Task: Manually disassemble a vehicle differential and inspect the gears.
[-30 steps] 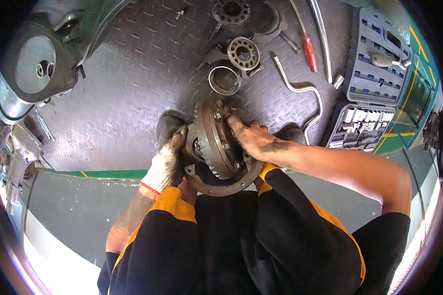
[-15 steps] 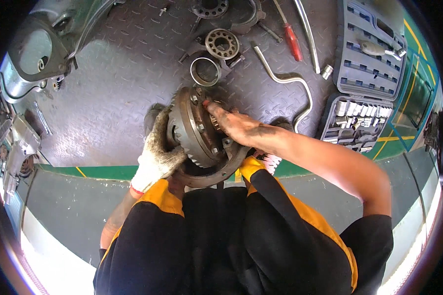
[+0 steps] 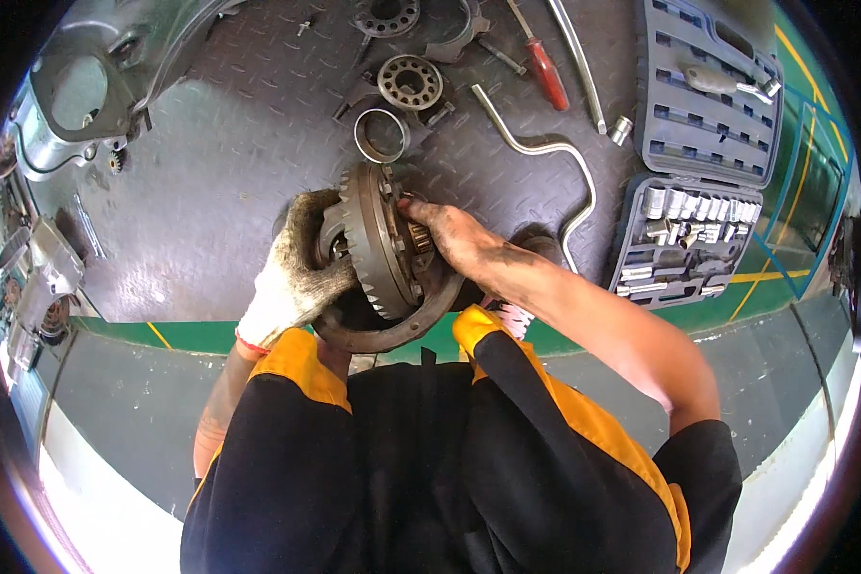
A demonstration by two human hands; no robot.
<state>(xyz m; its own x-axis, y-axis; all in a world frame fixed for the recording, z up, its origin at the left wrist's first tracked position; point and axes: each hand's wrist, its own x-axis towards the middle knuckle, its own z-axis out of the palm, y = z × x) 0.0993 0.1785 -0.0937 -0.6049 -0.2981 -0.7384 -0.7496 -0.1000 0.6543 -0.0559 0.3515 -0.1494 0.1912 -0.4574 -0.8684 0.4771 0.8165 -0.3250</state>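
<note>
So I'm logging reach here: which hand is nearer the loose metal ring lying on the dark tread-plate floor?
Right. The bare right hand sits just below the metal ring; the gloved left hand is lower-left, farther off.

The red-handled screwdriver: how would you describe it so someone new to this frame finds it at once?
Start at the open grey socket set case at the upper right of the checker-plate floor. Just left of it lies a long bent steel bar, and left of that the red-handled screwdriver. Its bright red handle is the only red tool among bare grey metal parts.
</note>
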